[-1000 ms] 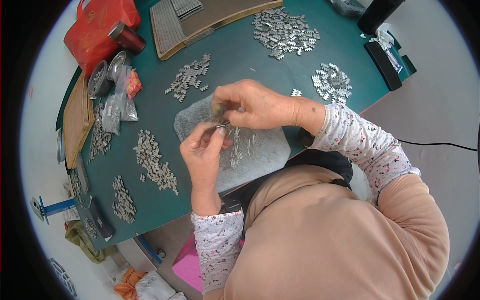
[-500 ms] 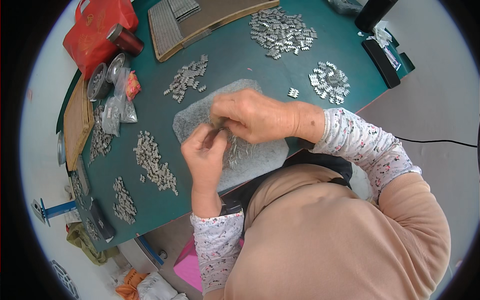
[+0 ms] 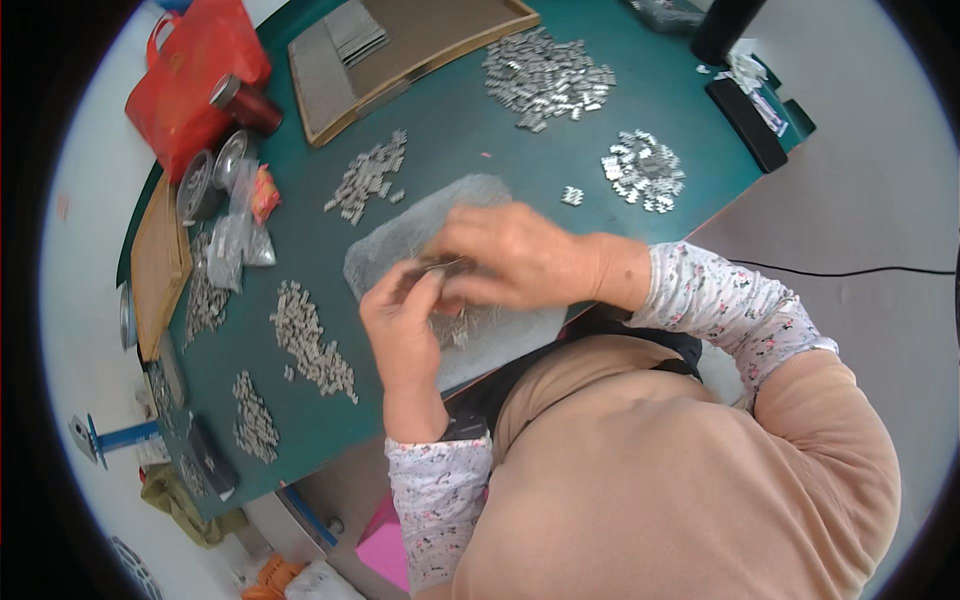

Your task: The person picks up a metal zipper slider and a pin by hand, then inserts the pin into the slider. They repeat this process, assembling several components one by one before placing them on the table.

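Over a grey felt-like mat (image 3: 395, 238) my two hands meet at a small, dark metal piece (image 3: 447, 265). My left hand (image 3: 402, 318) pinches it between thumb and fingertips from the left. From the right, my right hand (image 3: 522, 256) closes its fingers on the other side of it, partly smeared by motion. The piece is mostly hidden by the fingers, so its exact shape cannot be made out. Beneath the hands, thin silvery pins or wires (image 3: 455, 330) lie loose on the mat.
Piles of small toothed metal pieces (image 3: 550, 80) lie around the green table (image 3: 440, 150), with a round heap (image 3: 643, 170) at right. A wooden-edged tray (image 3: 420, 45) stands at the back. At left are a red bag (image 3: 195, 85), tumbler (image 3: 247, 105), metal bowls (image 3: 200, 188) and plastic bags (image 3: 228, 245).
The view has shifted slightly. My right hand has turned and moved a little down, and the metal piece between the fingertips shows more now. Both hands stay together over the mat.
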Motion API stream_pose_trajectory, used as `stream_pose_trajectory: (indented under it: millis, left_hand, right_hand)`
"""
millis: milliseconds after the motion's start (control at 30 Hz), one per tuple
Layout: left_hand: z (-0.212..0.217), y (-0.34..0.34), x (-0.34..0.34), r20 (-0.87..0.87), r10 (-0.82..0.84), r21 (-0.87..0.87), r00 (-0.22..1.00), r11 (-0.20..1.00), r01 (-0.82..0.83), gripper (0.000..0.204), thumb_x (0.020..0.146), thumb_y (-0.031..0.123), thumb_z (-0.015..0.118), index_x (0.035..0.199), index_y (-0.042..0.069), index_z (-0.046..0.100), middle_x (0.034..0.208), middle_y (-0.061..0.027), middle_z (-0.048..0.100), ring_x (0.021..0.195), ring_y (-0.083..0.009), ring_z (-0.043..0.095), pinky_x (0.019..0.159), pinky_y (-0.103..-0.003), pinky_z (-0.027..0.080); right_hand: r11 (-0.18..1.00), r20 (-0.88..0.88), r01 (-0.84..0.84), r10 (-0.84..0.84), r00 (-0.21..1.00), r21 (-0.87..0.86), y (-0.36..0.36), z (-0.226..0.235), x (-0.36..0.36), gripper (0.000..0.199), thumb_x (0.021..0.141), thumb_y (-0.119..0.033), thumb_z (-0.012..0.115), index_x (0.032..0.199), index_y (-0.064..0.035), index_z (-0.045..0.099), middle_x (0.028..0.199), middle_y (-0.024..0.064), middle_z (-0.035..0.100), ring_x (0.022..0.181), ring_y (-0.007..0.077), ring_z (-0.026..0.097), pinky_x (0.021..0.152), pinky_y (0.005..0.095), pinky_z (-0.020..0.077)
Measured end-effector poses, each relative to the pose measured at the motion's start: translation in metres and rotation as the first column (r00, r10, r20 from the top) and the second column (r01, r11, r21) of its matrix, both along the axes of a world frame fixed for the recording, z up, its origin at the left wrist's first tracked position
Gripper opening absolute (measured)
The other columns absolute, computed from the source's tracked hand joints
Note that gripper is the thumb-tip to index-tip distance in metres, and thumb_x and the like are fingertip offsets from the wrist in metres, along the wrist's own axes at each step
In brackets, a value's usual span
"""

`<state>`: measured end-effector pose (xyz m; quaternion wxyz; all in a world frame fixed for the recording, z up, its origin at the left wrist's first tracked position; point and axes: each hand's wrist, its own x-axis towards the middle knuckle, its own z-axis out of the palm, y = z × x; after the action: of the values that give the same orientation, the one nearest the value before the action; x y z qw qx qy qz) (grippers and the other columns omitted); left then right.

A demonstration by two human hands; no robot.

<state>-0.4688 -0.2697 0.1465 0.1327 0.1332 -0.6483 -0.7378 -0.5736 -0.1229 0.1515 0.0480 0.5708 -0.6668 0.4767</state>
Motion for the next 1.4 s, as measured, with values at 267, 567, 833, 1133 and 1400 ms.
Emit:
stream_pose_trajectory:
  millis: [267, 567, 833, 1133, 1400]
  left_hand:
    - [-0.002, 0.000, -0.001, 0.007, 0.030, 0.279, 1.000, 0.960, -0.031, 0.012, 0.086, 0.001, 0.061, 0.096, -0.005, 0.064, 0.082, -0.0068, 0.063, 0.067, -0.0136, 0.056, 0.058, -0.024, 0.043]
    - [-0.009, 0.004, -0.006, 0.017, -0.036, 0.334, 0.999, 0.942, 0.029, 0.016, 0.089, 0.004, 0.062, 0.100, -0.007, 0.063, 0.079, -0.0058, 0.061, 0.062, -0.0102, 0.051, 0.052, -0.022, 0.037]
    - [-0.007, 0.009, -0.015, -0.006, -0.072, 0.388, 0.997, 0.919, 0.069, 0.014, 0.090, 0.007, 0.062, 0.094, -0.006, 0.062, 0.081, -0.0064, 0.060, 0.061, -0.0121, 0.050, 0.054, -0.024, 0.038]
    - [-0.004, 0.009, -0.017, 0.042, -0.069, 0.393, 0.997, 0.918, 0.047, 0.017, 0.090, 0.010, 0.063, 0.094, -0.006, 0.062, 0.079, -0.0071, 0.060, 0.065, -0.0136, 0.054, 0.057, -0.026, 0.041]
    - [-0.007, 0.018, -0.017, -0.010, 0.031, 0.303, 0.999, 0.953, -0.027, 0.012, 0.091, 0.008, 0.060, 0.092, -0.004, 0.061, 0.079, -0.0060, 0.060, 0.063, -0.0126, 0.051, 0.055, -0.024, 0.038]
  right_hand:
    - [0.999, -0.065, 0.036, -0.039, 0.997, -0.041, 0.001, -0.005, 0.003, 0.036, 0.073, -0.013, 0.073, 0.103, -0.0019, 0.057, 0.087, 0.0126, 0.059, 0.076, 0.0338, 0.063, 0.063, 0.0422, 0.0516]
    - [0.999, 0.030, 0.037, -0.037, 0.999, -0.004, 0.009, 0.002, -0.007, 0.030, 0.076, -0.011, 0.070, 0.103, -0.0024, 0.063, 0.086, 0.0108, 0.059, 0.073, 0.0306, 0.063, 0.060, 0.0402, 0.0512]
    - [0.998, 0.113, 0.004, -0.011, 0.993, 0.062, 0.018, 0.009, -0.016, 0.032, 0.074, -0.010, 0.072, 0.104, -0.0004, 0.064, 0.093, 0.0138, 0.062, 0.076, 0.0340, 0.063, 0.065, 0.0397, 0.0518]
    - [0.993, 0.039, 0.118, -0.119, 0.992, 0.029, 0.015, 0.002, -0.013, 0.032, 0.074, -0.010, 0.072, 0.104, -0.0008, 0.064, 0.087, 0.0128, 0.061, 0.078, 0.0321, 0.062, 0.068, 0.0410, 0.0505]
    - [0.999, 0.150, 0.033, -0.037, 0.988, 0.026, 0.011, 0.004, -0.019, 0.031, 0.073, -0.011, 0.072, 0.101, 0.0007, 0.065, 0.084, 0.0138, 0.062, 0.072, 0.0312, 0.064, 0.064, 0.0404, 0.0511]
